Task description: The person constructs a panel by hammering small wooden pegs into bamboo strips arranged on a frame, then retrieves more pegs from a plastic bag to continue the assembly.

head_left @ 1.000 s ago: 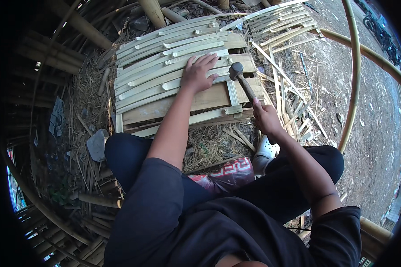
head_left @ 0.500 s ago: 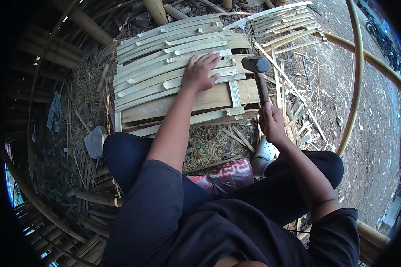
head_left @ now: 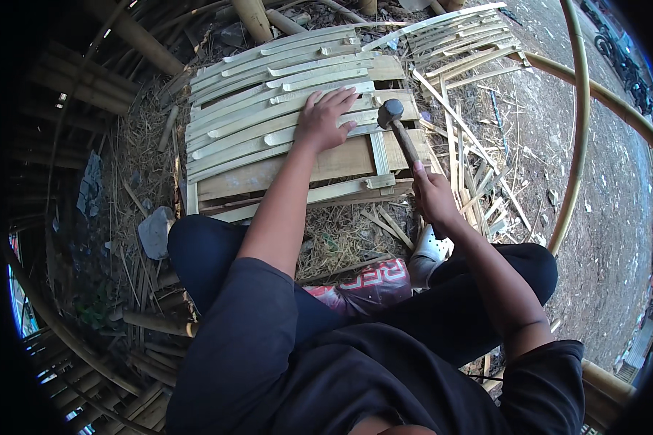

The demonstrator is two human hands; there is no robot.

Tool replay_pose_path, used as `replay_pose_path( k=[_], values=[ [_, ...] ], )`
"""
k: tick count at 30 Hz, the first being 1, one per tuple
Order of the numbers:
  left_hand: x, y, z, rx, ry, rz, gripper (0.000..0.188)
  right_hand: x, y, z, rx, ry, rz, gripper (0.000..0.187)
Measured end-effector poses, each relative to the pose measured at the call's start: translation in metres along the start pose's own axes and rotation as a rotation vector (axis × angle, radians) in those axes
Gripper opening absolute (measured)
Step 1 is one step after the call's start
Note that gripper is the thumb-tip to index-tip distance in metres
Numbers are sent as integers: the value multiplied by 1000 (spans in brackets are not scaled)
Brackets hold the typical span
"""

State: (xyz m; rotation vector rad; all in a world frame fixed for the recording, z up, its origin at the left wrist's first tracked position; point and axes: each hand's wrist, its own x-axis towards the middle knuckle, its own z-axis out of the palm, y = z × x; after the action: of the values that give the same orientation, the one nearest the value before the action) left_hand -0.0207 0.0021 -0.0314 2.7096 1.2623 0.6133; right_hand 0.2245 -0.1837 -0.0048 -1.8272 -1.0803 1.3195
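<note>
Pale bamboo slats lie in rows, slightly curved, across wider wooden boards. My left hand rests flat on the slats near their right ends, its fingers spread. In my right hand is a hammer, gripped by its wooden handle. The dark hammer head is over the boards' right side, close to the slat ends and just right of my left fingers. A narrow upright strip crosses under the slats there.
A second slatted bamboo panel lies at the far right, with loose bamboo offcuts below it. A bent bamboo pole arches on the right. A stone sits by my left knee, and a white clog is on my foot.
My right hand has swung the hammer left and turned it, bringing its head nearer the slat ends. My left hand stays in nearly the same place on the slats.
</note>
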Motion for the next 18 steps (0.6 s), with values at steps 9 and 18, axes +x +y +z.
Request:
replay_pose_path(
  k=[9,18],
  values=[
    [1,2,-3,-1,0,-14,65,4,4,3,-83,-4,35,73],
    [0,3,-3,-21,3,-13,66,-6,4,2,98,-5,-347,74]
  ],
)
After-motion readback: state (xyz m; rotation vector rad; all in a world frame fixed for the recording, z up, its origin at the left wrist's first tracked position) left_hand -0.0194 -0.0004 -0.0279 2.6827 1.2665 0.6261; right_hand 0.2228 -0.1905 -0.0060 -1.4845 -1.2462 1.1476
